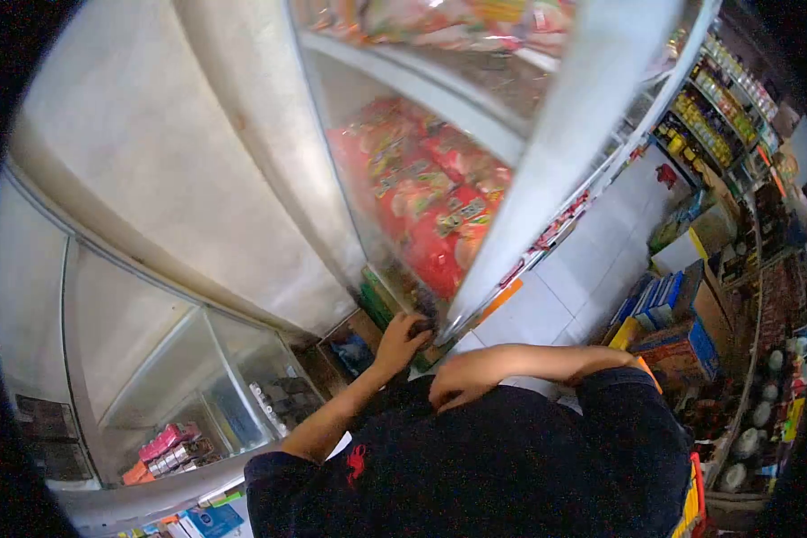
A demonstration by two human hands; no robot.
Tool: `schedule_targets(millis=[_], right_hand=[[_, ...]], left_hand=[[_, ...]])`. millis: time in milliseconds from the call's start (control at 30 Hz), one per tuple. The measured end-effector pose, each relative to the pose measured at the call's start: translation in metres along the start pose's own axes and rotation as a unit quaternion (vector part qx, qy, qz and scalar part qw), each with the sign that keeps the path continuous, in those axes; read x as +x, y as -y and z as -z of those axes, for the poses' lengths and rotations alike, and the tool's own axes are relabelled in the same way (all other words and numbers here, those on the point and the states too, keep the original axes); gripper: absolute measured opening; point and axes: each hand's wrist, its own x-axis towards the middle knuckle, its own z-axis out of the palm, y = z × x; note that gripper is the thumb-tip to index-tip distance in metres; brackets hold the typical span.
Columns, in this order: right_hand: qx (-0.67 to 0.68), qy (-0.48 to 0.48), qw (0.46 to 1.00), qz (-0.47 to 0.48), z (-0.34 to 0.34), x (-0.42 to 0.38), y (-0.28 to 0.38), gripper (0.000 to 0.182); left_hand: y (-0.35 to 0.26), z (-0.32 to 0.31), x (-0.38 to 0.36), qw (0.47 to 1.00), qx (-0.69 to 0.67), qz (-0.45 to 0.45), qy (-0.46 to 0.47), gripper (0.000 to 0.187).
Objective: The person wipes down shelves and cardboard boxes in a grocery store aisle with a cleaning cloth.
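My left hand reaches toward the foot of a glass-fronted shelf case, its fingers bent and the thumb apart from them. A dark patch shows by its fingertips, and no held thing stands out. Close beside it is a green box edge at the case's lower corner. My right hand is in front of my chest, overlapping the black shirt. It is smeared by motion, with its fingers curled down and partly hidden. Behind the glass, red packets fill the shelf just beyond both hands.
A white upright post slants up past the packets. To the left stands a glass display case with small packs inside. White floor tiles run along the right, bordered by cardboard boxes and shelves of bottles.
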Motion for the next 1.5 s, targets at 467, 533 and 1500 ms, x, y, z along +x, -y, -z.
schedule_targets(millis=[467,533,1500], right_hand=[[0.160,0.140,0.976,-0.054,0.031,-0.051,0.003,0.016],[0.165,0.170,0.971,-0.018,0.038,-0.047,0.003,0.017],[0.227,-0.543,0.633,0.503,0.193,0.358,0.189,0.039]], left_hand=[[-0.112,0.044,-0.056,0.968,0.050,0.059,-0.237,0.029],[-0.135,0.044,-0.066,0.950,0.021,0.056,-0.308,0.030],[-0.339,0.145,-0.118,0.962,-0.081,-0.251,0.065,0.018]])
